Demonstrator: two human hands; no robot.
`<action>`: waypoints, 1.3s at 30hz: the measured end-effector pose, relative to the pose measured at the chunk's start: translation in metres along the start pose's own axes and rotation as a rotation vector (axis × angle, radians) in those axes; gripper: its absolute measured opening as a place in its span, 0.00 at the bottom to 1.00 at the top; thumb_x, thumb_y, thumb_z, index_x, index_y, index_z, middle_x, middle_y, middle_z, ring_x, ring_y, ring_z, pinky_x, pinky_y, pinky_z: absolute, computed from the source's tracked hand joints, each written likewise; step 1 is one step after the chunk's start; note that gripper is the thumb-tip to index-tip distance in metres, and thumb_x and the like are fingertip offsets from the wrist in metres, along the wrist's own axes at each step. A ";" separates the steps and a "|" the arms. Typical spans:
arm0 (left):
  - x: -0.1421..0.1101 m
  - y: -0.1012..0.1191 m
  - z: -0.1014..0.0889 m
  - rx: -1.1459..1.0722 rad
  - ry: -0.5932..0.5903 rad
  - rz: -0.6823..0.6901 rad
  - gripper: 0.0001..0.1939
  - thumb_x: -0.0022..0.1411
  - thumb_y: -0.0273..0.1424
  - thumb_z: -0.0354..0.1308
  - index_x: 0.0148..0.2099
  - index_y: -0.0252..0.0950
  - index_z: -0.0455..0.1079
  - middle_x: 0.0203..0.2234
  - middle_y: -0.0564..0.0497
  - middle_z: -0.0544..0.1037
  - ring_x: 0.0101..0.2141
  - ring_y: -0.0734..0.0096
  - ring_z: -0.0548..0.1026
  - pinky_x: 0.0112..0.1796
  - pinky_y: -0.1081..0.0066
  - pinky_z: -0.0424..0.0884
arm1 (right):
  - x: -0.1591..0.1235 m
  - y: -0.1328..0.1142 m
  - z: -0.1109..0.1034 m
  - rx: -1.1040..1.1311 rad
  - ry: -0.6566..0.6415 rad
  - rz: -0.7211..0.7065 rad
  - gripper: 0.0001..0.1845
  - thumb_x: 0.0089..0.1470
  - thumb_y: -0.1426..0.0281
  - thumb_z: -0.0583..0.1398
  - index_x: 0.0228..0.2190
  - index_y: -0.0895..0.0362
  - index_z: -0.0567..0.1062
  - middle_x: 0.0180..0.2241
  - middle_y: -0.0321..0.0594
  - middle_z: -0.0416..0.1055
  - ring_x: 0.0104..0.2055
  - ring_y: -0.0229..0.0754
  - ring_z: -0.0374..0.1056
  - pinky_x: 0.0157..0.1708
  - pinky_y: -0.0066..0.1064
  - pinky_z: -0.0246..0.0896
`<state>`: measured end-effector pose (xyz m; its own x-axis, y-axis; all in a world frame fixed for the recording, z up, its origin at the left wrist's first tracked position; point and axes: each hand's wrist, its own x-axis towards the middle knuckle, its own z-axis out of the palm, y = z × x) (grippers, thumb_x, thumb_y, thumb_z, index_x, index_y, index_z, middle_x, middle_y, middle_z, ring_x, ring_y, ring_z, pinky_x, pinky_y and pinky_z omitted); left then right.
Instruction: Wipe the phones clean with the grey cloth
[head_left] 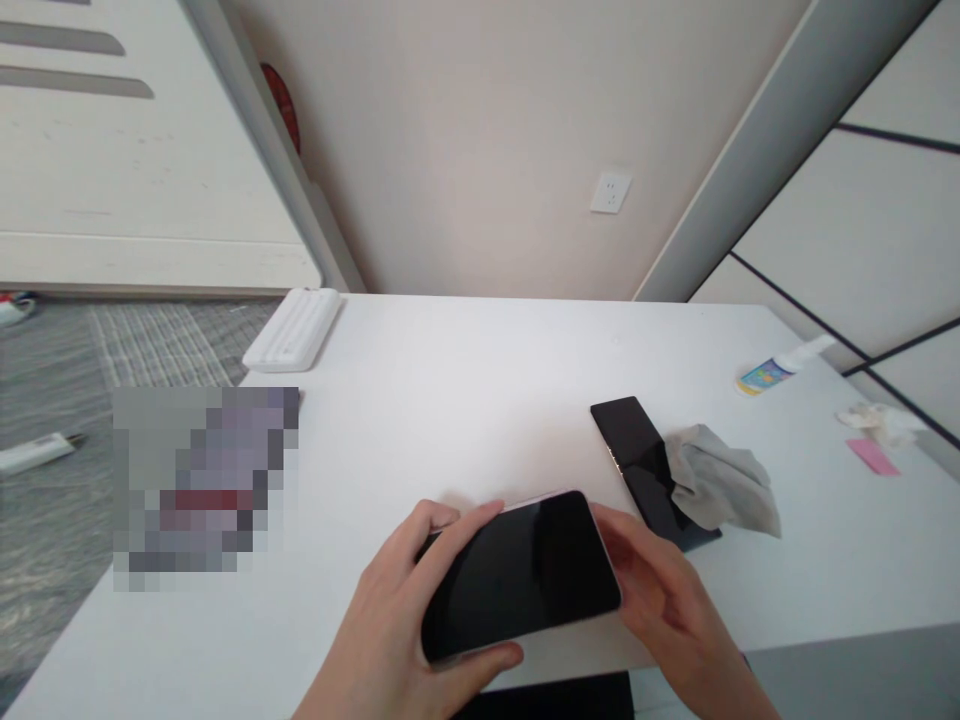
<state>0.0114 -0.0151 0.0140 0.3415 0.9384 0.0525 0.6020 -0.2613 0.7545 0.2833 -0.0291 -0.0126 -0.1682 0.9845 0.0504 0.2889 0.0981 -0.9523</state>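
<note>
Closest to the head camera are two bare hands with a phone point(525, 570) between them. This phone is flat and long with round corners, and its face is black, smooth and shiny like glass, with a thin pale edge. It is over the near side of a white table point(450, 400), a bit tipped.

The left hand point(397, 610) pinches the phone across its middle, fingers on the far edge and thumb on the near edge. The right hand point(664, 590) is curled at the phone's right end. Its fingertips are hidden, so I cannot tell how tightly it holds.

Just right of the phone is a thin black slab point(637, 450), flat and glossy, with a soft, crumpled grey cloth point(724, 480) lying partly on it. Farther right of the phone are a white bottle point(769, 375) with a bright label, a wrinkly white scrap point(877, 422) and a flat pink piece point(872, 457). Left of the phone is a flat thing point(225, 470) too blurred to name. Beyond that, far left of the phone, is a smooth white block point(294, 330) with rounded corners.
</note>
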 end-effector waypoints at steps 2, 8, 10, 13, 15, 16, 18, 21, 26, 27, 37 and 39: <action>0.000 0.000 0.004 0.008 -0.003 0.007 0.48 0.55 0.28 0.76 0.70 0.63 0.57 0.54 0.54 0.72 0.54 0.60 0.75 0.54 0.61 0.76 | 0.001 -0.002 -0.001 -0.126 -0.018 -0.074 0.20 0.71 0.58 0.59 0.61 0.44 0.76 0.55 0.44 0.79 0.55 0.50 0.78 0.53 0.36 0.76; 0.001 -0.003 0.011 0.078 0.007 -0.004 0.51 0.47 0.30 0.81 0.66 0.65 0.60 0.53 0.56 0.74 0.52 0.56 0.75 0.52 0.54 0.78 | 0.015 -0.019 -0.005 -0.127 -0.250 -0.158 0.22 0.75 0.64 0.53 0.65 0.42 0.72 0.63 0.42 0.72 0.67 0.49 0.68 0.65 0.38 0.66; 0.001 -0.004 0.010 0.038 -0.004 0.002 0.52 0.46 0.30 0.81 0.67 0.65 0.59 0.55 0.55 0.73 0.54 0.56 0.75 0.55 0.54 0.78 | 0.016 -0.022 -0.005 -0.089 -0.290 -0.136 0.21 0.75 0.63 0.53 0.65 0.42 0.72 0.64 0.42 0.71 0.68 0.49 0.66 0.66 0.39 0.65; 0.000 -0.004 0.007 -0.056 0.008 0.054 0.48 0.51 0.36 0.80 0.67 0.62 0.60 0.61 0.52 0.70 0.61 0.55 0.72 0.60 0.55 0.75 | 0.012 -0.022 -0.001 -0.050 -0.238 -0.081 0.19 0.75 0.60 0.54 0.63 0.39 0.71 0.63 0.40 0.71 0.65 0.47 0.69 0.64 0.38 0.66; 0.000 -0.003 0.007 -0.085 0.047 0.114 0.43 0.55 0.47 0.77 0.68 0.61 0.60 0.63 0.52 0.70 0.67 0.52 0.67 0.67 0.48 0.65 | 0.008 -0.019 0.005 0.020 -0.150 -0.032 0.19 0.75 0.57 0.55 0.63 0.39 0.67 0.58 0.40 0.75 0.57 0.45 0.74 0.57 0.35 0.72; -0.001 -0.002 0.008 -0.088 0.072 0.136 0.42 0.57 0.52 0.74 0.68 0.60 0.60 0.63 0.51 0.72 0.70 0.50 0.64 0.70 0.43 0.58 | 0.006 -0.017 0.008 0.072 -0.112 -0.005 0.19 0.75 0.57 0.54 0.64 0.39 0.64 0.53 0.40 0.76 0.51 0.43 0.76 0.52 0.34 0.74; -0.004 -0.003 0.010 -0.100 0.137 0.158 0.39 0.59 0.58 0.68 0.68 0.60 0.61 0.61 0.51 0.75 0.72 0.47 0.61 0.72 0.36 0.43 | 0.003 -0.013 0.013 0.170 -0.068 0.047 0.20 0.75 0.57 0.52 0.64 0.40 0.57 0.44 0.38 0.75 0.39 0.41 0.74 0.40 0.31 0.75; -0.013 -0.011 0.013 -0.188 0.288 0.176 0.38 0.62 0.61 0.63 0.69 0.56 0.63 0.58 0.47 0.77 0.65 0.41 0.71 0.70 0.34 0.53 | 0.002 -0.009 0.012 0.143 -0.006 0.045 0.17 0.76 0.63 0.49 0.62 0.41 0.54 0.38 0.35 0.72 0.32 0.39 0.67 0.31 0.26 0.69; -0.022 -0.023 -0.003 -0.191 0.461 0.021 0.39 0.64 0.60 0.60 0.71 0.51 0.63 0.58 0.45 0.76 0.58 0.45 0.78 0.61 0.43 0.74 | 0.008 -0.012 -0.017 -0.223 0.069 -0.104 0.24 0.72 0.73 0.47 0.63 0.42 0.63 0.36 0.34 0.71 0.26 0.36 0.62 0.25 0.25 0.61; -0.021 -0.023 -0.009 -0.133 0.445 -0.023 0.36 0.65 0.56 0.61 0.71 0.53 0.62 0.59 0.47 0.75 0.59 0.48 0.77 0.60 0.48 0.75 | 0.011 -0.014 -0.024 -0.307 0.045 -0.130 0.26 0.71 0.74 0.47 0.64 0.41 0.64 0.37 0.34 0.71 0.27 0.36 0.64 0.26 0.26 0.62; -0.011 -0.045 -0.008 0.355 0.335 -0.068 0.33 0.65 0.55 0.63 0.67 0.53 0.63 0.57 0.51 0.75 0.51 0.57 0.81 0.50 0.61 0.81 | 0.060 -0.019 -0.041 -1.060 0.112 -0.390 0.29 0.73 0.71 0.53 0.71 0.47 0.61 0.63 0.45 0.68 0.53 0.50 0.74 0.44 0.42 0.73; -0.016 -0.053 -0.008 0.401 0.340 -0.055 0.34 0.65 0.54 0.63 0.68 0.52 0.62 0.57 0.49 0.75 0.53 0.51 0.78 0.53 0.54 0.78 | 0.063 -0.017 -0.049 -1.066 0.204 -0.426 0.24 0.73 0.67 0.55 0.68 0.50 0.66 0.63 0.46 0.69 0.59 0.52 0.70 0.52 0.45 0.71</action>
<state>-0.0313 -0.0142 -0.0215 0.0885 0.9560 0.2797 0.8638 -0.2135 0.4564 0.3140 0.0389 0.0219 -0.3156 0.8382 0.4447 0.9075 0.4035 -0.1166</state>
